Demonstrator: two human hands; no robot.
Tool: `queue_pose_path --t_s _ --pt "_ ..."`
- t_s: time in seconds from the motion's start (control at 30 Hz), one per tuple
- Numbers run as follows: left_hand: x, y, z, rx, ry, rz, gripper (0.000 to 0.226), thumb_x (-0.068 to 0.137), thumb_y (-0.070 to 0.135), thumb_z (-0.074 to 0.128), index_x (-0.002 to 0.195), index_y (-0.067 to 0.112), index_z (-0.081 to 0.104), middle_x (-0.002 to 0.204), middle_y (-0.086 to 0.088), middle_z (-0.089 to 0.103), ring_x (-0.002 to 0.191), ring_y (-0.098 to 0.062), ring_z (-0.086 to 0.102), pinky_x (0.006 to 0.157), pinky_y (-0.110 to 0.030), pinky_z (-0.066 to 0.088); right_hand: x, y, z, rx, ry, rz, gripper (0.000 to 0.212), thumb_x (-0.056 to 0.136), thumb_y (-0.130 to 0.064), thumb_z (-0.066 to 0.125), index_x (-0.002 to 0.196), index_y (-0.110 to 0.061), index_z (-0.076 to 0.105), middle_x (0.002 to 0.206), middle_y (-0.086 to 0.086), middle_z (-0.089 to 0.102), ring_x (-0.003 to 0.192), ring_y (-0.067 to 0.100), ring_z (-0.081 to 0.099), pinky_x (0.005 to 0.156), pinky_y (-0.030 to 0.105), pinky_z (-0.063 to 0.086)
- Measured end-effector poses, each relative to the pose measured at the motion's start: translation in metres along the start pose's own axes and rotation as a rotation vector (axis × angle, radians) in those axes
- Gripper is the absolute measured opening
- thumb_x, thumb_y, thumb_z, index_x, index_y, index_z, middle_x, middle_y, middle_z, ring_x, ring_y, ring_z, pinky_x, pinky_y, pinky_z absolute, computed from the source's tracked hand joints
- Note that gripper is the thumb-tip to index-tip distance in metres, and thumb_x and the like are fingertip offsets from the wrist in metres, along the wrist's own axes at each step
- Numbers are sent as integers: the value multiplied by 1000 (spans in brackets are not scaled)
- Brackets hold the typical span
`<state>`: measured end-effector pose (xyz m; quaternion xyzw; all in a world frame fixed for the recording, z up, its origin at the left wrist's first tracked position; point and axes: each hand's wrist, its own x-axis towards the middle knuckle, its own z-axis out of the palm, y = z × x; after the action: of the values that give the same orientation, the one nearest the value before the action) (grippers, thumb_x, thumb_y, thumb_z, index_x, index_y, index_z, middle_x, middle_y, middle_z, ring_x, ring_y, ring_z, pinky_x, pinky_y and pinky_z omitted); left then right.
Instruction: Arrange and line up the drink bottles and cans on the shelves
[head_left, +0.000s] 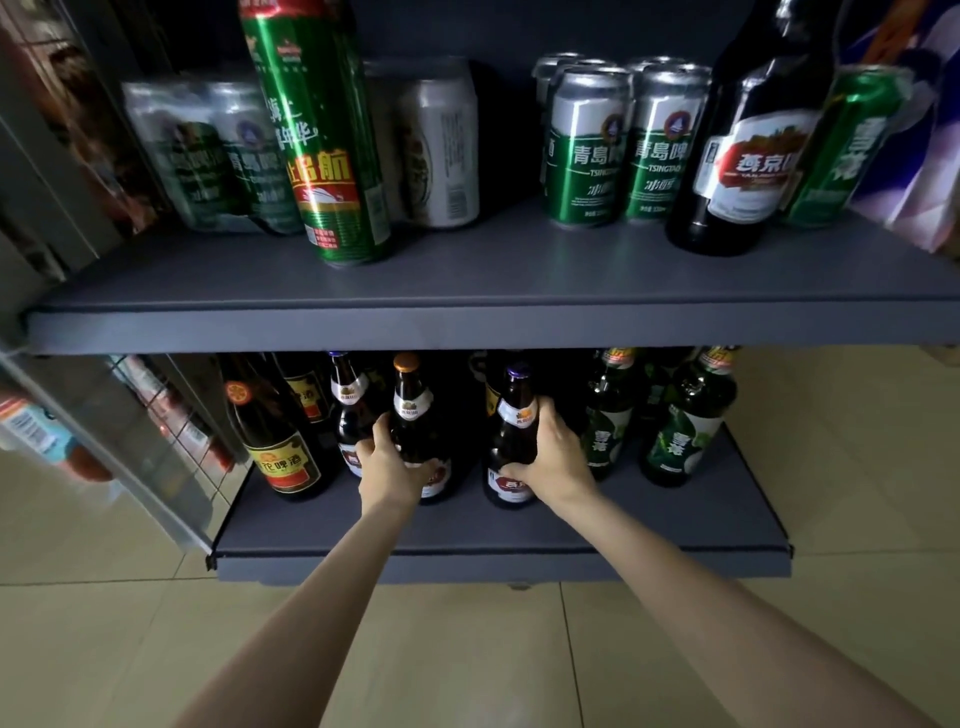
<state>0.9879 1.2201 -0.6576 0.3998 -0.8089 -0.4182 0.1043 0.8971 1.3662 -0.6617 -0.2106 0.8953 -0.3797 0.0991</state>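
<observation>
Lining up the lower shelf (498, 540) is in hand: the left hand (389, 462) has its fingers curled round the orange-capped beer bottle (410, 410), and the right hand (553, 457) wraps the purple-capped beer bottle (514, 431) at three o'clock of it. Next, probably, both slide into one row without knocking the green bottles (685, 421) farther toward three. At twelve o'clock, the upper shelf (467, 280) carries Tsingtao cans (587, 150); pale floor tiles (467, 654) lie at six.

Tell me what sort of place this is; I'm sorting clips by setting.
Probably a small shop's drinks aisle: grey display shelves stocked with beer cans and bottles, and a wire rack alongside.
</observation>
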Motion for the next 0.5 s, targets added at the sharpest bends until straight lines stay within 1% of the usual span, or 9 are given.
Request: queue_pose_path --t_s 0.07,0.17,0.23,0.27,0.33,0.37,0.43,0.5 --pt "-1 0 0 2 -1 7 84 80 18 71 145 18 18 140 -15 28 119 -36 44 94 -41 39 3 -6 4 -9 13 10 71 72 -10 76 129 -13 33 133 6 47 119 28 50 95 36 44" --pt "-3 1 -3 15 -26 10 85 81 18 70 146 17 16 141 -16 28 121 -35 42 97 -39 37 7 -14 9 -36 12 43 73 74 -11 75 132 -12 30 136 8 43 120 31 50 94 37 43" --pt "-8 -2 -9 68 -41 47 80 83 16 67 146 14 17 140 -17 30 120 -34 43 96 -38 37 6 -16 7 -64 -20 50 76 75 -12 76 133 -10 29 137 11 41 121 32 49 94 37 42" --pt "-13 -4 -13 121 -36 93 75 85 15 63 145 12 19 138 -17 32 117 -34 46 93 -39 39 2 -17 4 -82 -43 54 76 75 -13 76 134 -9 28 137 12 40 121 32 49 95 36 42" --pt "-26 -6 -23 213 15 252 59 88 13 57 139 11 29 130 -14 39 106 -33 53 83 -40 44 -11 -18 -9 -124 -80 42 77 76 -16 75 137 -10 26 137 12 37 120 31 49 94 35 41" --pt "-33 -6 -29 232 46 353 50 88 11 55 135 11 35 125 -11 44 99 -32 56 77 -40 46 -21 -20 -18 -146 -92 3 76 78 -17 73 138 -12 26 137 11 36 120 30 49 94 34 42" --pt "-48 -2 -45 234 93 559 38 88 6 52 125 11 45 113 -6 50 86 -28 61 68 -41 49 -45 -24 -42 -178 -95 -120 71 81 -19 69 139 -15 27 138 7 36 119 25 50 94 32 44" --pt "-62 9 -63 228 147 755 32 87 5 52 117 14 47 105 -2 52 79 -19 61 63 -38 50 -68 -30 -72 -170 -75 -239 63 84 -18 65 137 -17 32 136 1 38 118 17 50 93 30 46"
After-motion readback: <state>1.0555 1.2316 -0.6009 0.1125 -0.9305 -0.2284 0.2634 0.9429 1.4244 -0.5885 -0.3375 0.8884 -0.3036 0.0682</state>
